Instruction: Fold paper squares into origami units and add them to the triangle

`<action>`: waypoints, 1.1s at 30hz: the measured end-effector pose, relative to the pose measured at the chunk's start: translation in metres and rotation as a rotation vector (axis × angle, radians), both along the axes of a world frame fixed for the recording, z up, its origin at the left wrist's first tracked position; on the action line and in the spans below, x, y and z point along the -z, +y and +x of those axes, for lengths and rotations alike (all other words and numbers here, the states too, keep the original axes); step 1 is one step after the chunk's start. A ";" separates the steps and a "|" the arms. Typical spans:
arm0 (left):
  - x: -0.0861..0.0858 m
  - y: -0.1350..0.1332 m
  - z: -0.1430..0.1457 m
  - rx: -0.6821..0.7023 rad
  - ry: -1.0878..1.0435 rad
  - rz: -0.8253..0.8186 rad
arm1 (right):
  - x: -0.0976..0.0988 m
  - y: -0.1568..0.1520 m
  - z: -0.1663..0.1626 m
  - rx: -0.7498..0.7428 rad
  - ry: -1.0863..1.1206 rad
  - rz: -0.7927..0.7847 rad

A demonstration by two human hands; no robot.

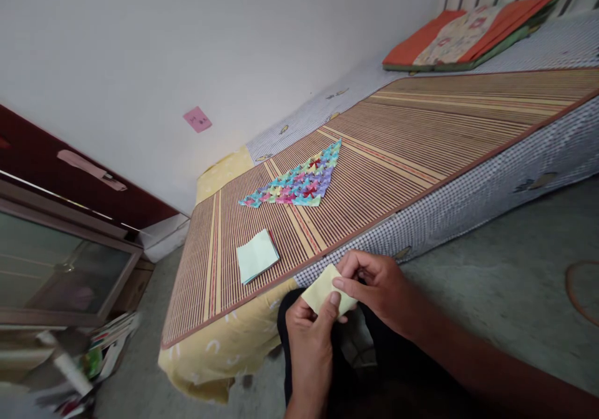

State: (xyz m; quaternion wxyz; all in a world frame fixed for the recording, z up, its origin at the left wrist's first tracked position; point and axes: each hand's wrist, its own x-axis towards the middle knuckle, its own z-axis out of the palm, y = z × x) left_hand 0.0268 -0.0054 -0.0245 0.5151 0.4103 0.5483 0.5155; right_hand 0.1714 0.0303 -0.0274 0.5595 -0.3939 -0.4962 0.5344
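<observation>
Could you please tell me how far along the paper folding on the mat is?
Done: a triangle of many coloured folded pieces lies assembled on the bamboo mat. In hand: the left hand and right hand pinch one yellow sheet, seemingly part-folded. Left: a small stack of sheets lies near the triangle, apparently flat.

Pale yellow paper square (pixel 322 291), striped brown bamboo mat (pixel 421 138), multicoloured folded-paper triangle (pixel 299 182) — pink, blue, green — orange patchwork cushion (pixel 463 32).
</observation>
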 end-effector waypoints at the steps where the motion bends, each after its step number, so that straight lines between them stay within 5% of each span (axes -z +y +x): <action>1: -0.002 0.000 0.001 0.004 0.001 -0.002 | -0.002 0.000 0.000 -0.004 0.004 -0.001; 11: -0.004 -0.001 0.003 0.054 -0.036 -0.002 | -0.013 -0.006 0.001 -0.079 0.085 -0.094; 20: -0.013 -0.002 0.008 0.044 0.023 -0.016 | -0.003 -0.002 0.000 -0.107 0.168 -0.115; 33: -0.005 -0.001 0.009 0.062 -0.124 -0.062 | -0.005 0.001 0.007 -0.269 0.170 -0.155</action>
